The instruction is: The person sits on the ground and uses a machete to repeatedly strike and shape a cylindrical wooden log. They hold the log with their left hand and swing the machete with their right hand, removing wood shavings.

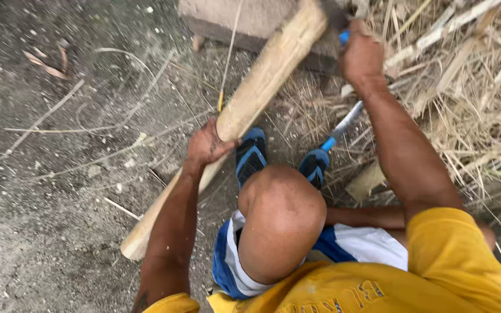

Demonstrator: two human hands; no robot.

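**Head view: a pale pole held slantwise over bare ground**

A long, pale wooden pole is seen running diagonally from the lower left to the upper middle of the frame. Its upper end is rested on the edge of a wooden block at the top, while its lower end is laid on the grey dirt ground. The pole is gripped near its middle by the left hand, the fingers being curled round the shaft. At the pole's upper end, the right hand is clenched about a blue-handled tool; its dark head is met by the wood at the frame's top edge, and how it is shaped cannot be told.

Just below the pole, two feet in blue sandals are planted on the ground, and a second blue-handled blade is laid beside the right foot. A bent knee is seen in the foreground, above blue and white shorts and a yellow shirt.

To the left of the pole, open dirt is spread widely, strewn only with thin strips and shavings. To the right, the space is crowded by a heap of dry straw and split stalks, reaching close to the right arm.
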